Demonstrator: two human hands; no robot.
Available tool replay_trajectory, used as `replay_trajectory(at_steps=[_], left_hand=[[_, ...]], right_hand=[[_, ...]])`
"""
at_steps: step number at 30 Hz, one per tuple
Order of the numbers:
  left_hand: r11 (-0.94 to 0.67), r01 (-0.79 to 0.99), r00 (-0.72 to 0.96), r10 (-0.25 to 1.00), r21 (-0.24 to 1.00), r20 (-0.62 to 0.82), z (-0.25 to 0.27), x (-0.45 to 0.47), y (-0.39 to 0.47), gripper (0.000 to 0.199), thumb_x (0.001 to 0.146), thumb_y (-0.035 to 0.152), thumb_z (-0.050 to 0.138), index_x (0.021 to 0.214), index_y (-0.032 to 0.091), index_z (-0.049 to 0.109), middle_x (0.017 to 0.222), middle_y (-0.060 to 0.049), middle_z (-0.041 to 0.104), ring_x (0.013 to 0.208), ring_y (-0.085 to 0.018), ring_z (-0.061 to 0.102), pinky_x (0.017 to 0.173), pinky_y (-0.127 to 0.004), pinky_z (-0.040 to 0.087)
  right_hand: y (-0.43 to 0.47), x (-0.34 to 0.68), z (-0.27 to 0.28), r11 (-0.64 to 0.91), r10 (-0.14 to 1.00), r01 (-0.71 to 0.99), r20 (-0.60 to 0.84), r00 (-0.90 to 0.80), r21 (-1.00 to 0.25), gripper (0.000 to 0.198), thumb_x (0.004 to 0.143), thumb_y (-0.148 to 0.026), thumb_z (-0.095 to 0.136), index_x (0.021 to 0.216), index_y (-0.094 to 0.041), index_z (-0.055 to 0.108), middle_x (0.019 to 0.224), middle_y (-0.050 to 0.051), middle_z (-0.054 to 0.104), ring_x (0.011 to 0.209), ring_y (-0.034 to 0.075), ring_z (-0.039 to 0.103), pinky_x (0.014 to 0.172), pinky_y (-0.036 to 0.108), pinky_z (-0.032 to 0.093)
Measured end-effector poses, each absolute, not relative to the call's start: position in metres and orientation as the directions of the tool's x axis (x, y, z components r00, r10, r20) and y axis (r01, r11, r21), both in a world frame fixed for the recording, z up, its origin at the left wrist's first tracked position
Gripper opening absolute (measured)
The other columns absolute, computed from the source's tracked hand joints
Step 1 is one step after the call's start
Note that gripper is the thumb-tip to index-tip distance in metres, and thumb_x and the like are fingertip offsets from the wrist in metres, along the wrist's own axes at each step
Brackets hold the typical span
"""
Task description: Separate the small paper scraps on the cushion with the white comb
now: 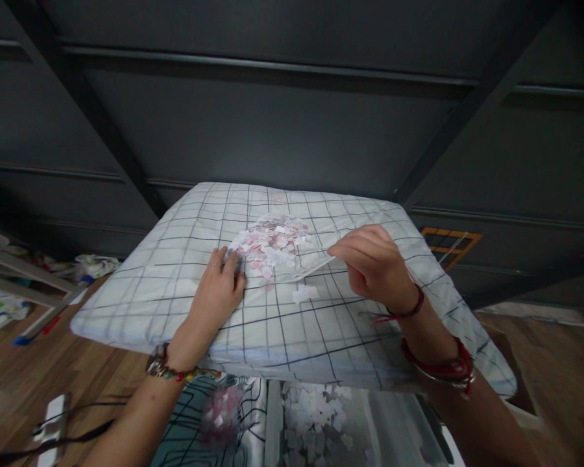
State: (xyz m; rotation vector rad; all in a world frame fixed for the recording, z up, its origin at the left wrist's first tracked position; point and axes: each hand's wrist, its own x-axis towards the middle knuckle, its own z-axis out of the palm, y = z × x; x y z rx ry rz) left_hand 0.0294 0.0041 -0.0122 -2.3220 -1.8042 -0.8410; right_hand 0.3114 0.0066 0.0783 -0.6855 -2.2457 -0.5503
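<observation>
A see-through plastic bag lies on a white cloth with dark grid lines. Inside or on it is a heap of small white and pink paper scraps; the clear film makes it hard to tell which. My right hand pinches the bag's right edge and pulls it up a little off the cloth. Flat on the cloth, fingers stretched out, my left hand touches the left side of the heap. Between my hands, a loose white scrap rests on the cloth.
Below the padded surface, a clear plastic bin holds many paper pieces. Beside it lies a blurred bag of pink scraps. A power strip is on the wooden floor. Dark panels rise behind.
</observation>
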Motion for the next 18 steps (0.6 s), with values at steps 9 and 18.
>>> replay_trajectory(at_steps=[9, 18], left_hand=[[-0.287, 0.929, 0.16, 0.882, 0.234, 0.444, -0.0099, 0.0308, 0.0036, 0.047, 0.085, 0.025, 0.041, 0.125, 0.0, 0.046, 0.132, -0.026, 0.043, 0.13, -0.036, 0.035, 0.105, -0.05, 0.036], [-0.299, 0.924, 0.162, 0.87, 0.238, 0.466, -0.0133, 0.0292, 0.0041, 0.045, 0.086, 0.027, 0.04, 0.126, 0.006, 0.045, 0.134, -0.022, 0.043, 0.131, -0.035, 0.035, 0.104, -0.052, 0.037]], right_hand=[[0.0088, 0.3082, 0.0753, 0.666, 0.378, 0.71, 0.716, -0.586, 0.229, 0.028, 0.069, -0.001, 0.041, 0.081, -0.018, 0.059, 0.069, 0.002, 0.063, 0.069, 0.017, 0.053, 0.065, 0.032, 0.036], [0.0043, 0.3045, 0.0779, 0.694, 0.372, 0.692, 0.723, -0.583, 0.201, 0.029, 0.067, -0.001, 0.042, 0.082, -0.018, 0.058, 0.068, 0.002, 0.062, 0.068, 0.018, 0.052, 0.063, 0.032, 0.035]])
